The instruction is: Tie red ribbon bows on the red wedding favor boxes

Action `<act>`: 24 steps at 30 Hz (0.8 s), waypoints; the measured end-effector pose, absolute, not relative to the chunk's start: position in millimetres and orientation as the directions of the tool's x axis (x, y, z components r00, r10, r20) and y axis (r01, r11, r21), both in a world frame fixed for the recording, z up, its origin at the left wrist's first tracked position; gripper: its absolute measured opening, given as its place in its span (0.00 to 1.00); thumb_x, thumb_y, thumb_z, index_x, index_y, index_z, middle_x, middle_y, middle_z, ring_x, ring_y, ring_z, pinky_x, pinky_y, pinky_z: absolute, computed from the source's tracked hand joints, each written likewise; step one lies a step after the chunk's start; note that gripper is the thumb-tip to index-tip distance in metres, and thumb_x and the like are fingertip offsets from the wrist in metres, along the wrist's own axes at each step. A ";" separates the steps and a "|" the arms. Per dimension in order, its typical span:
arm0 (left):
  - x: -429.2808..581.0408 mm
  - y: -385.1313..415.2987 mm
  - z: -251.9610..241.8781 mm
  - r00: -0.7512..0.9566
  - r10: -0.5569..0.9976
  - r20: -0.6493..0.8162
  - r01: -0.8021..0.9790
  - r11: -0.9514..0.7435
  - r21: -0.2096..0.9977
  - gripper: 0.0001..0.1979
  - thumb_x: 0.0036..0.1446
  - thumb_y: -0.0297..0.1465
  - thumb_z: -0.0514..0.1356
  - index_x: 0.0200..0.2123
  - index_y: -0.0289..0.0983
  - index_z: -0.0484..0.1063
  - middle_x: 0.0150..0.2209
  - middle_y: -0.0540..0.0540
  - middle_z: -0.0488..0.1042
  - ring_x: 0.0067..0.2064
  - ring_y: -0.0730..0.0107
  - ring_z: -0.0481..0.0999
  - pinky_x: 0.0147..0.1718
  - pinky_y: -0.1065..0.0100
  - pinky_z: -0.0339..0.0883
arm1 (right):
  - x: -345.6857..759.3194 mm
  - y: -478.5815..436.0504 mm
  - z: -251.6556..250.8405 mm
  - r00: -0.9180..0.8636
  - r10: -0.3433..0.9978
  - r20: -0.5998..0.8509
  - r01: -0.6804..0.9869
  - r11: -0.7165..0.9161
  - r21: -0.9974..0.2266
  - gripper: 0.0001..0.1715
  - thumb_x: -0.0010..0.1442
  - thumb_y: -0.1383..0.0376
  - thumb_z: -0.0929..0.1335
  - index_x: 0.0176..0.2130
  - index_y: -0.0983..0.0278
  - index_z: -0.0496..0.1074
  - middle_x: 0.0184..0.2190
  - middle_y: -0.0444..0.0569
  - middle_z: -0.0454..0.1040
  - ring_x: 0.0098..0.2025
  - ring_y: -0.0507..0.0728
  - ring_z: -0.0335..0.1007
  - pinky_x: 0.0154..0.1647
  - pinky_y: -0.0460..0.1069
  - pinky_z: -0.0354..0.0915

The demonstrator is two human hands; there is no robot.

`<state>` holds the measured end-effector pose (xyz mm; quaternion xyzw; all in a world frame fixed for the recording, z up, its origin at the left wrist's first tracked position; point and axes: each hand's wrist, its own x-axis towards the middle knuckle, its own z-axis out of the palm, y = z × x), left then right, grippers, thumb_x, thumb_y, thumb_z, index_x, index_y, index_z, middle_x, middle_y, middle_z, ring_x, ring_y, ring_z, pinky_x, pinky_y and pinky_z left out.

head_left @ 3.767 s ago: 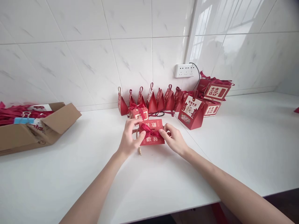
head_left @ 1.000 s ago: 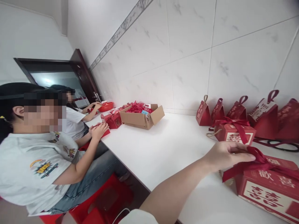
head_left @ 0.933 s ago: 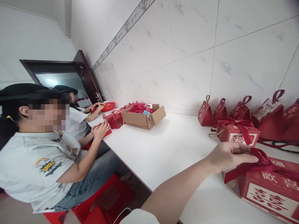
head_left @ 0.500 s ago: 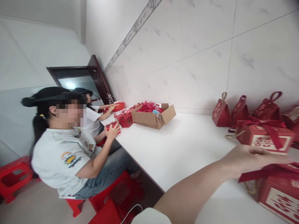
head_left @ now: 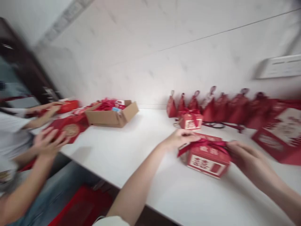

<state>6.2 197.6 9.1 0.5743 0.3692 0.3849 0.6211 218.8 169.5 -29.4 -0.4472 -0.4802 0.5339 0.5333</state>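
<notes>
A red gift box [head_left: 208,164] with a cream label sits on the white table in front of me. Across its top runs a dark red ribbon [head_left: 209,143]. At the box's left, my left hand [head_left: 180,138] is closed, its fingers pinching the ribbon. My right hand [head_left: 246,157] is closed round the ribbon's other end at the right side of the box; its fingertips are partly hidden and blurred. Just behind stands a smaller-looking red box [head_left: 191,121] with a ribbon bow on top.
Red triangular bags with loops [head_left: 221,108] line the wall, and a large red box [head_left: 282,138] lies at right. A cardboard box [head_left: 105,118] of red ribbons stands left of centre. Farther left, a co-worker's hands [head_left: 50,141] rest on a red box [head_left: 72,127].
My view has swung right, so my right hand and the whole ribboned box now show. My left hand stays at the ribbon.
</notes>
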 end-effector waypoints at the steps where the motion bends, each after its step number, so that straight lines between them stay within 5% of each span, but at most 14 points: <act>1: 4.9 198.9 9.9 0.430 0.903 -0.017 -0.058 0.047 0.997 0.18 0.35 0.41 0.70 0.27 0.33 0.77 0.29 0.46 0.75 0.32 0.71 0.72 0.37 0.69 0.65 | 220.2 168.0 -27.8 -0.076 0.997 0.006 -0.162 -0.007 -0.987 0.22 0.42 0.48 0.75 0.24 0.63 0.69 0.25 0.48 0.71 0.29 0.57 0.68 0.28 0.49 0.65; 7: -5.6 200.5 8.4 0.461 0.885 -0.068 -0.052 0.103 0.993 0.14 0.45 0.40 0.67 0.26 0.35 0.73 0.30 0.49 0.75 0.33 0.71 0.72 0.35 0.70 0.61 | 209.2 169.6 -22.3 -0.136 0.989 0.058 -0.197 0.031 -0.980 0.25 0.46 0.49 0.72 0.20 0.63 0.60 0.17 0.40 0.60 0.20 0.48 0.54 0.21 0.45 0.52; 11: -7.6 200.3 1.8 0.473 0.875 -0.106 -0.026 0.134 0.991 0.14 0.49 0.41 0.64 0.26 0.35 0.70 0.28 0.50 0.73 0.31 0.72 0.71 0.33 0.71 0.60 | 209.4 166.1 -20.9 -0.205 0.978 0.047 -0.235 -0.003 -0.972 0.24 0.49 0.50 0.71 0.21 0.62 0.59 0.17 0.40 0.61 0.19 0.49 0.54 0.20 0.45 0.50; 18: 0.9 198.9 -11.0 0.377 0.924 -0.063 -0.230 0.159 0.960 0.13 0.43 0.35 0.67 0.21 0.34 0.67 0.21 0.53 0.71 0.24 0.76 0.69 0.25 0.73 0.59 | 211.7 171.2 -25.4 -0.216 0.976 0.027 -0.251 -0.029 -0.967 0.23 0.47 0.52 0.72 0.20 0.63 0.60 0.18 0.40 0.60 0.20 0.48 0.54 0.20 0.44 0.52; 24: 12.6 189.4 -13.9 0.294 0.953 -0.076 -0.353 0.182 0.918 0.15 0.30 0.34 0.70 0.19 0.33 0.68 0.20 0.51 0.71 0.23 0.74 0.70 0.27 0.71 0.60 | 213.2 165.7 -23.7 -0.104 0.986 -0.129 -0.300 -0.155 -0.941 0.19 0.38 0.56 0.76 0.21 0.63 0.66 0.22 0.43 0.68 0.25 0.52 0.65 0.22 0.43 0.62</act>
